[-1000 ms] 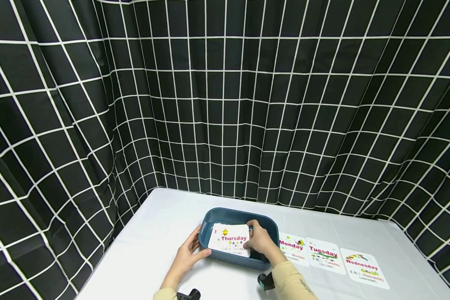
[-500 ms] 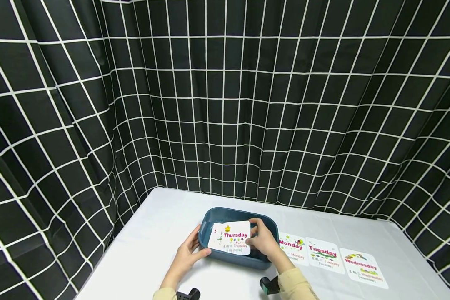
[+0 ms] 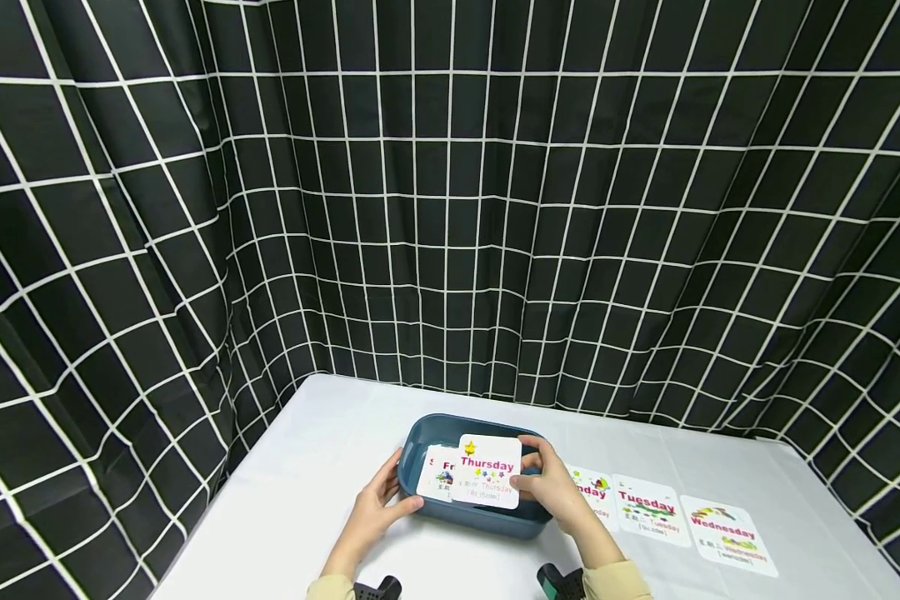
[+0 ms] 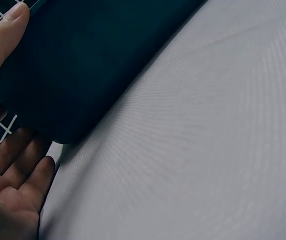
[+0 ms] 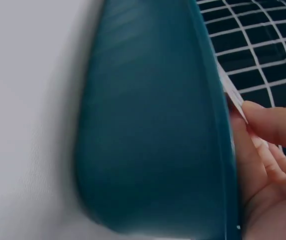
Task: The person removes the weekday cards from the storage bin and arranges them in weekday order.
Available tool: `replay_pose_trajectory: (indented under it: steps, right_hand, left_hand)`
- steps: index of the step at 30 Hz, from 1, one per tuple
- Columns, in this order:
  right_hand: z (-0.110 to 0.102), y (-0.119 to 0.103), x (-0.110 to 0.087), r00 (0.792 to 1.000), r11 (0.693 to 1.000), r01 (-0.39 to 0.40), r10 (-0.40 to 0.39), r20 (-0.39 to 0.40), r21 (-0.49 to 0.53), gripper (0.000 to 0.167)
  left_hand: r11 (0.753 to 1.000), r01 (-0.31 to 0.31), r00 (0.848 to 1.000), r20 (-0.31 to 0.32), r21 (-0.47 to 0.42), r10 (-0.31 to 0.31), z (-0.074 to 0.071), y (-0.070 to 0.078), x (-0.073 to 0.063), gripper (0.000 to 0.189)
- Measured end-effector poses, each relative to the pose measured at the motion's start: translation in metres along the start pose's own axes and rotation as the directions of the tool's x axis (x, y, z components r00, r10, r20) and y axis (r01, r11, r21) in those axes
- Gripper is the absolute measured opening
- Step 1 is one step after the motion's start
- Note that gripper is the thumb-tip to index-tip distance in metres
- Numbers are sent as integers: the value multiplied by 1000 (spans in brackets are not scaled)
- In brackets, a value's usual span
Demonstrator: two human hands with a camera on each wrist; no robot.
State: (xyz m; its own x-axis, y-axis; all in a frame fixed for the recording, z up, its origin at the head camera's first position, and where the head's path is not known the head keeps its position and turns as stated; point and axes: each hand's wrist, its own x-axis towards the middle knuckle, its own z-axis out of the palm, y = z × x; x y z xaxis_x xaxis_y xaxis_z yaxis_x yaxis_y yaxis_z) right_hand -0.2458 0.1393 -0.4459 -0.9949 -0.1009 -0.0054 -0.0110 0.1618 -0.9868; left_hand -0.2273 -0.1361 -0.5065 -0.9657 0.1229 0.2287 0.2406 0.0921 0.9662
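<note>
My right hand [image 3: 557,490] pinches the right edge of a white Thursday flashcard [image 3: 487,472] with a yellow star, held tilted over a dark teal plastic basin [image 3: 480,518]. In the right wrist view, thumb and fingers [image 5: 263,122] meet on the thin card edge [image 5: 231,91] just beyond the basin's rim. Under the Thursday card, a Friday flashcard [image 3: 443,478] lies in the basin, overlapping another card at its left. My left hand [image 3: 375,507] holds the basin's left corner, thumb on the near side and fingers along the left end; the left wrist view shows the lower fingers [image 4: 20,160] loosely bent.
To the right of the basin, Monday [image 3: 598,492], Tuesday [image 3: 651,510] and Wednesday [image 3: 727,535] flashcards lie in a row on the white tablecloth [image 3: 330,442]. My right hand partly covers the Monday card. A black curtain with a white grid [image 3: 450,208] stands behind the table.
The right hand has lifted the Thursday card off the stack and drawn it rightward, uncovering part of the Friday card. The left hand stays at the basin's corner.
</note>
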Motion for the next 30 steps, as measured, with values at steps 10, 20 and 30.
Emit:
replay_pose_trajectory:
  steps: [10, 20, 30]
  right_hand:
    - [-17, -4, -20, 997, 997, -47, 50, -59, 57, 69]
    - [-48, 7, -41, 988, 993, -59, 73, -135, 105, 68]
    - [-81, 14, -63, 982, 991, -63, 83, -170, 119, 70]
  left_hand:
    - [999, -25, 1000, -14, -39, 24, 1, 0, -1, 81]
    - [998, -15, 1000, 4, -64, 15, 1, -5, 2, 84]
    - [998, -6, 1000, 11, -65, 7, 1, -5, 1, 85]
